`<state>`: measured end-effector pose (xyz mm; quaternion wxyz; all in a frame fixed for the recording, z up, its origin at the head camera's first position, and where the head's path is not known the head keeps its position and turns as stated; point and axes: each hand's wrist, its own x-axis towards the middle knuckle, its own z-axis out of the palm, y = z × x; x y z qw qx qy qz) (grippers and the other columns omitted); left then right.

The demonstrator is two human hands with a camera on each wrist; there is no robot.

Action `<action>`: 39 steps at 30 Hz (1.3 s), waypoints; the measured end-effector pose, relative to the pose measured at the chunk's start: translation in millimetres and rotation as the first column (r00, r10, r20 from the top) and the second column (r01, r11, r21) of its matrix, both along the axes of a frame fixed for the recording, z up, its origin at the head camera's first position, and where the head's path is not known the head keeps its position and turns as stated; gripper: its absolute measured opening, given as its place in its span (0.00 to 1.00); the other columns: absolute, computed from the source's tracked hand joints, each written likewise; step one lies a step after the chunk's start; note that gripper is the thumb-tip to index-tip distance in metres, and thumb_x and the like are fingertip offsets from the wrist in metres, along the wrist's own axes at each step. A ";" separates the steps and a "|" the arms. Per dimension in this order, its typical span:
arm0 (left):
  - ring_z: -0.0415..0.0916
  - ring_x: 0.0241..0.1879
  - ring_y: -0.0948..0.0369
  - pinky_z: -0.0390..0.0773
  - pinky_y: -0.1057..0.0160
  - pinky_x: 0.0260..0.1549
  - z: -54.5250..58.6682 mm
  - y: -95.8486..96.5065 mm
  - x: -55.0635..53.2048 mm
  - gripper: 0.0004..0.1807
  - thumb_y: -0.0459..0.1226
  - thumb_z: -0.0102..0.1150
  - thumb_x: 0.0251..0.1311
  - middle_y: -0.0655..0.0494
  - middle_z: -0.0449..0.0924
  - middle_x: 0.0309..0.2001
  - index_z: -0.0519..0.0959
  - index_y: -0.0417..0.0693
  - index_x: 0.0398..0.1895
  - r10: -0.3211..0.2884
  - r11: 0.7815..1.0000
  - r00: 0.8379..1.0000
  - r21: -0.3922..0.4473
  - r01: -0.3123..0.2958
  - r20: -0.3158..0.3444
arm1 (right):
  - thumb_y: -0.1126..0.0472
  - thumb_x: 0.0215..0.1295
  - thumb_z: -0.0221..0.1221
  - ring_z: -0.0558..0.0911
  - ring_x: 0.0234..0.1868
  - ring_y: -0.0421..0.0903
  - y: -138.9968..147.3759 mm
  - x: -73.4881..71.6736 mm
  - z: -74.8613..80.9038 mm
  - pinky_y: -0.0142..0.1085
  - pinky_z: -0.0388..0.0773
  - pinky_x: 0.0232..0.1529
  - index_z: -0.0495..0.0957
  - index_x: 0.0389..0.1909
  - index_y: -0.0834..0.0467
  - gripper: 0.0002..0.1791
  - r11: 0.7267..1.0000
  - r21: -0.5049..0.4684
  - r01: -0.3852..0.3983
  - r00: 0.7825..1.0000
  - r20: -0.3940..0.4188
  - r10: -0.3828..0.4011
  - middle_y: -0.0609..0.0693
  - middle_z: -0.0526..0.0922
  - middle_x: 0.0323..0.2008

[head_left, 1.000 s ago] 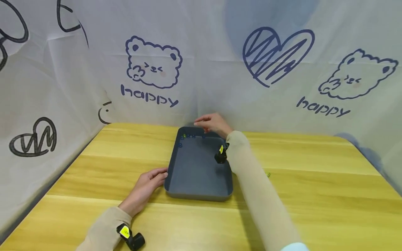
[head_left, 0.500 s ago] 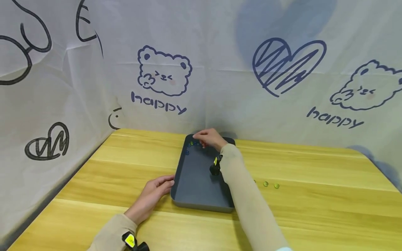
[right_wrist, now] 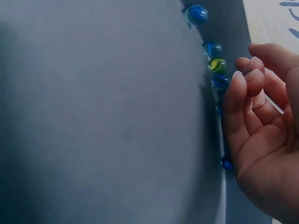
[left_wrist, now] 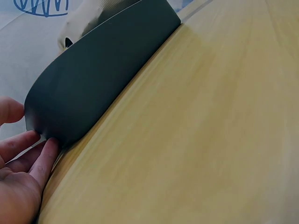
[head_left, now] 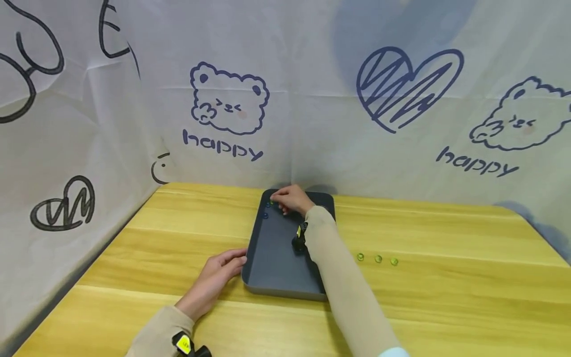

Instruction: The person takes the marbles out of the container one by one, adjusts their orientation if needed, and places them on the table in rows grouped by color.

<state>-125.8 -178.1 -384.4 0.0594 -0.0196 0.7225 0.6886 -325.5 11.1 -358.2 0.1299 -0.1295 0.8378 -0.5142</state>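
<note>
The dark grey tray (head_left: 285,258) lies on the wooden table. My left hand (head_left: 218,277) touches its left wall from outside, fingertips and thumb near a corner in the left wrist view. My right hand (head_left: 292,199) is inside the far left part of the tray, loosely bent fingers beside the marbles. In the right wrist view, a yellow-green marble (right_wrist: 217,65) sits between a blue marble (right_wrist: 213,49) and another blue marble (right_wrist: 220,82) along the tray's edge. Another blue marble (right_wrist: 196,15) lies farther off. No marble shows between the fingers; they partly hide some.
A row of three green marbles, including the middle green marble (head_left: 378,259), lies on the table (head_left: 446,297) right of the tray. A pale cloth (head_left: 312,124) with drawings hangs behind and to the left. My right forearm (head_left: 348,282) crosses the tray's right side.
My right hand has come down from the tray's far rim towards the marbles in its far left corner. The right forearm has shifted left, uncovering green marbles. My left hand stays at the tray.
</note>
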 end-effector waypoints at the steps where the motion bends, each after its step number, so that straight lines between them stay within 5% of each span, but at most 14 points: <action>1: 0.73 0.56 0.50 0.74 0.58 0.56 -0.6 -0.2 0.2 0.22 0.35 0.52 0.68 0.39 0.73 0.60 0.72 0.31 0.61 0.002 1.000 1.000 -0.001 -0.002 0.007 | 0.59 0.68 0.60 0.72 0.17 0.40 -1.1 0.7 -1.1 0.31 0.77 0.21 0.84 0.45 0.64 0.13 1.000 0.007 0.002 1.000 -0.004 -0.002 0.49 0.74 0.18; 28: 0.74 0.56 0.51 0.74 0.61 0.56 -0.8 -1.8 0.4 0.22 0.36 0.53 0.69 0.39 0.73 0.59 0.72 0.31 0.61 -0.010 1.000 1.000 -0.001 0.010 -0.008 | 0.63 0.65 0.62 0.75 0.17 0.42 -20.1 -1.2 -1.9 0.33 0.80 0.22 0.86 0.42 0.62 0.09 0.960 0.279 0.015 0.991 -0.128 0.022 0.52 0.80 0.21; 39: 0.75 0.54 0.51 0.74 0.57 0.56 -0.9 -2.6 1.0 0.21 0.35 0.52 0.68 0.40 0.74 0.58 0.72 0.31 0.61 -0.004 1.000 1.000 0.010 0.004 -0.003 | 0.62 0.65 0.63 0.76 0.18 0.42 -21.6 -1.0 -2.9 0.34 0.81 0.24 0.86 0.39 0.63 0.09 0.964 0.264 -0.015 0.991 -0.123 0.049 0.53 0.81 0.22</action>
